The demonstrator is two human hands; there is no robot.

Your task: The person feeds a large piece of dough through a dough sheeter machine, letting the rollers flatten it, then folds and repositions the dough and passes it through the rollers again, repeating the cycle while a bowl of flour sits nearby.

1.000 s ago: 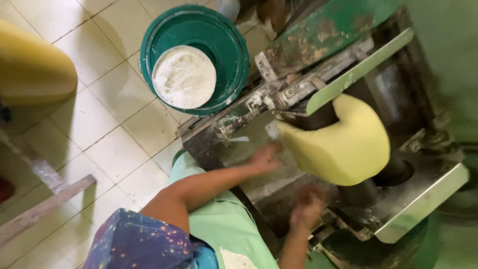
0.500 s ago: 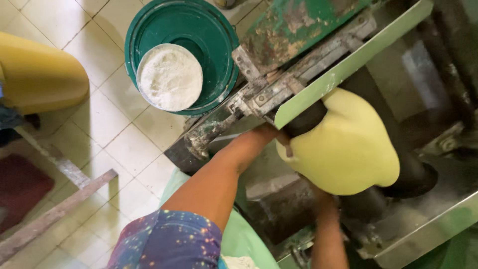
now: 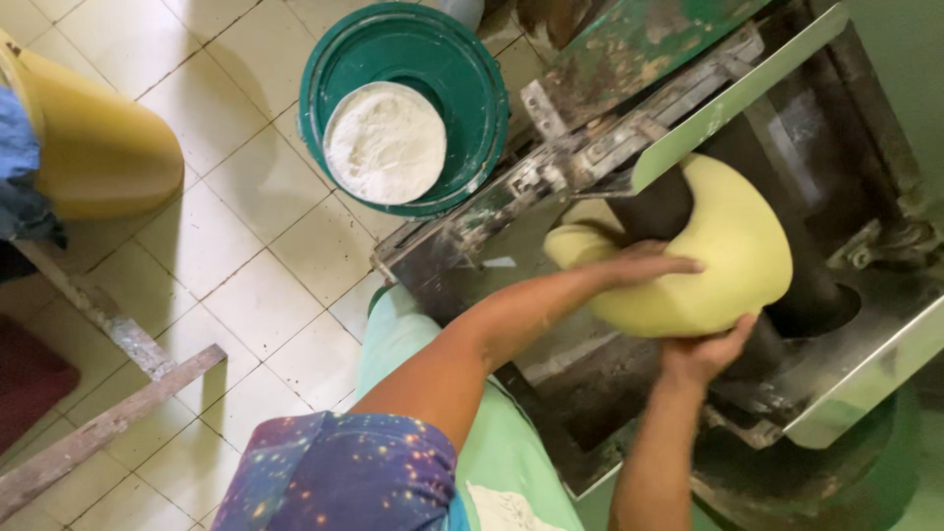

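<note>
the left hand [image 3: 644, 267] lay flat, fingers straight, atop the yellow dough [image 3: 723, 256]; the right hand [image 3: 703, 352] cupped it from beneath, fingers curled.

Count: 1 yellow dough sheet [image 3: 723, 261]; 2 hands – left [image 3: 644, 267], right [image 3: 703, 352]; 1 dark roller [image 3: 664, 202]; 1 green bucket [image 3: 472, 74] w/ 1 white flour mound [image 3: 383, 143]; 1 yellow bin [image 3: 93, 147]; 2 pale-green rails [image 3: 737, 98].

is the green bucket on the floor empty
No, the green bucket on the tiled floor holds a round white bowl of flour.
</note>
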